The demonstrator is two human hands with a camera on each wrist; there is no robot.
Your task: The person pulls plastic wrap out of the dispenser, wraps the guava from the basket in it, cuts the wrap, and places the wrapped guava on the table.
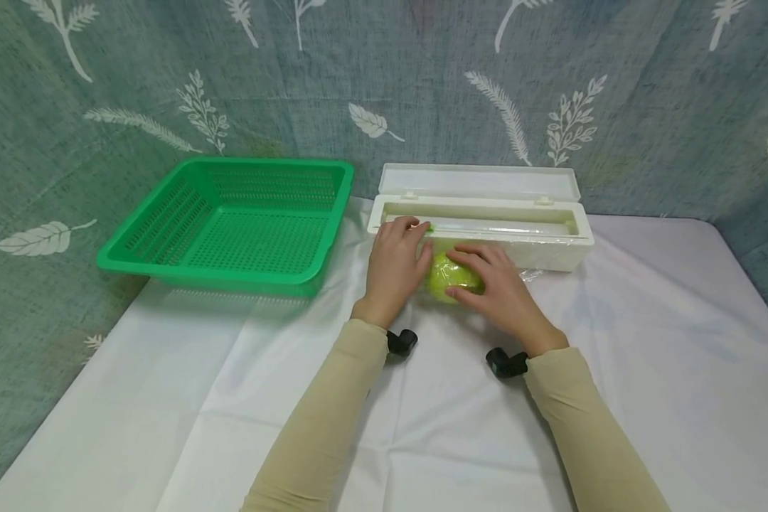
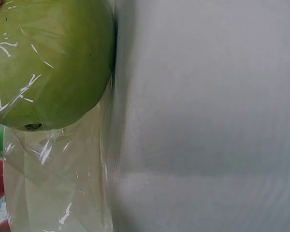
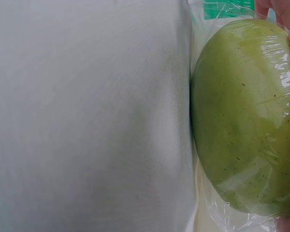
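Note:
In the head view a smooth yellow-green fruit point(image 1: 446, 277), wrapped in clear plastic film, sits against the front of a long white film dispenser box point(image 1: 537, 252). My right hand point(image 1: 502, 291) grips the fruit from the right, thumb low and fingers over the top. The left hand point(image 1: 393, 263) is over the box's front edge, its bent fingertips at a small green slider point(image 1: 430, 227). Dark specks dot the fruit point(image 3: 246, 116) under shiny film in the right wrist view. The left wrist view shows creased film point(image 2: 58, 179) stretching from the fruit across the box front.
The box's lid point(image 1: 480, 182) stands raised at the back, with a film roll point(image 1: 486, 225) inside. A green plastic basket point(image 1: 230, 279) stands to the left. White cloth point(image 1: 166, 405) covers the table, and a patterned curtain point(image 1: 422, 107) hangs behind.

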